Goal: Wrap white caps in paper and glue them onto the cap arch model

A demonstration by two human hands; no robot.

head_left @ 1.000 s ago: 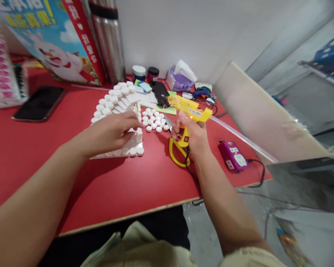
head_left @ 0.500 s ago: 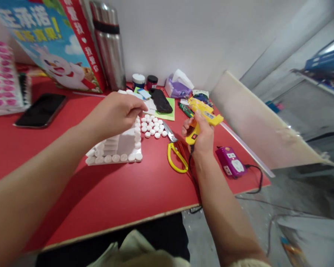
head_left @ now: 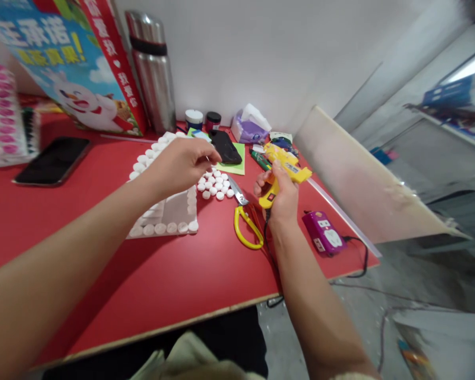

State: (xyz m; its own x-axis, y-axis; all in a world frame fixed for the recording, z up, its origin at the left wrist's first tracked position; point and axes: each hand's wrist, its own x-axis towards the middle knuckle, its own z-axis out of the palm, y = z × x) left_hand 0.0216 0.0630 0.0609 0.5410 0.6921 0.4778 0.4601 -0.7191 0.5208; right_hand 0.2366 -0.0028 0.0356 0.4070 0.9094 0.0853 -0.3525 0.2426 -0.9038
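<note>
My right hand [head_left: 279,192] is closed round the handle of a yellow hot glue gun [head_left: 285,163], held above the red table [head_left: 206,274] with its nozzle pointing left and away. My left hand [head_left: 182,161] hovers over a white model house [head_left: 164,211] edged with round white caps, its fingertips pinched together near the far side; whether they hold anything I cannot make out. A loose pile of white caps [head_left: 214,186] lies just right of the house, under my left fingertips.
Yellow-handled scissors [head_left: 243,221] lie between my hands. A purple power strip [head_left: 324,232] with a cable sits at the right. A phone [head_left: 51,161], steel flask [head_left: 152,74], colourful box [head_left: 63,68], paint jars, tissue pack and black case stand further back.
My left hand lifted off the model house and moved right to hover near the loose caps. The glue gun drew back to the right, away from the house.
</note>
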